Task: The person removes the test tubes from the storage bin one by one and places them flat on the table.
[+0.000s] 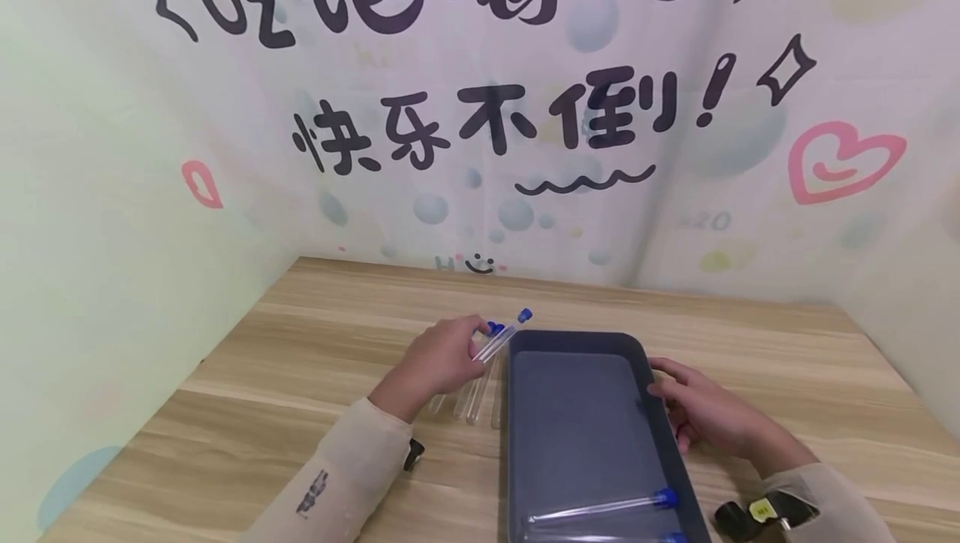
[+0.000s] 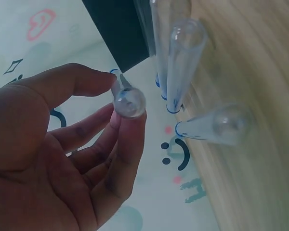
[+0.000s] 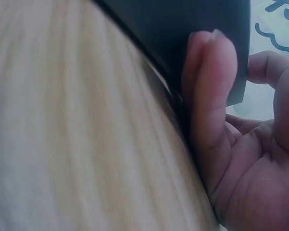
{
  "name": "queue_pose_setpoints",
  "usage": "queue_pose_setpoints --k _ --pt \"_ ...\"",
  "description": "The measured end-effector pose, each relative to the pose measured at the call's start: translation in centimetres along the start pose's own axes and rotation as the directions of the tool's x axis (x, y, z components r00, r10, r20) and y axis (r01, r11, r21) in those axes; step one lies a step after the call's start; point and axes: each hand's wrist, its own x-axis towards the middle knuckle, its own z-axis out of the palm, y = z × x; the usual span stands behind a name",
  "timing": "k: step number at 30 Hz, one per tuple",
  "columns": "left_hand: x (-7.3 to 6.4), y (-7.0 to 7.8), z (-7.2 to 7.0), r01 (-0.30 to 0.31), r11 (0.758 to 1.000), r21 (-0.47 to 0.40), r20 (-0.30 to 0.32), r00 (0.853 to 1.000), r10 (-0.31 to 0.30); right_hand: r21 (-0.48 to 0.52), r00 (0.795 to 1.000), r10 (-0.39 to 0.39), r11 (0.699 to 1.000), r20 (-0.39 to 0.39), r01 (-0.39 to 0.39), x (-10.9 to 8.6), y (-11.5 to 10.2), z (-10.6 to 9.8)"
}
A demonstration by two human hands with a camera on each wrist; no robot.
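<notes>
Tube (image 1: pixel 498 344) in left hand (image 1: pixel 444 353), tray (image 1: pixel 577 418) just to its right

Left hand: I pinch one tube between thumb and fingers, clear of the worktop (image 1: pixel 247 410), near the centre of the frame. Its blue cap (image 1: pixel 526 315) points away from me; the rounded end faces the left wrist camera.

Right hand (image 1: pixel 708 414): grips the tray's right wall, thumb and fingers at the rim. In the right wrist view one finger lies along the outside of the wall.

Key relation: the tube slants from lower left to upper right, its cap by the tray's upper left corner. The tray's long axis runs up and down the frame, so the tray lies to the right of my left hand and reaches well below it. Left hand is the nearer to the tray's left wall. Cannot tell how high the tube is relative to the rim.

Tray tubes (image 1: pixel 596 513): two, near the bottom of the frame, lying crosswise, caps to the right. The held tube's axis is steeper than theirs.

Loose tubes (image 1: pixel 474 393): several on the worktop, below my left hand and left of the tray, caps toward the top of the frame. Exact count uncertain; my hand covers part.
</notes>
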Motion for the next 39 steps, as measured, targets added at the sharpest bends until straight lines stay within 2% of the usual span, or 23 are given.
queue_pose_setpoints --k 7,17,39 --pt "0.0 -0.2 0.0 0.009 1.000 0.001 -0.009 1.000 -0.009 0.002 1.000 0.003 1.000 -0.001 -0.003 -0.1 0.0 0.0" --pt "0.2 -0.5 0.6 -0.025 0.998 0.065 0.039 0.999 0.022 -0.004 1.000 -0.003 1.000 -0.004 0.003 0.0 0.1 0.0" --pt "0.2 -0.1 1.2 0.015 0.999 0.035 0.097 0.995 -0.019 -0.007 1.000 0.011 1.000 0.003 -0.011 -0.1 -0.2 0.0"
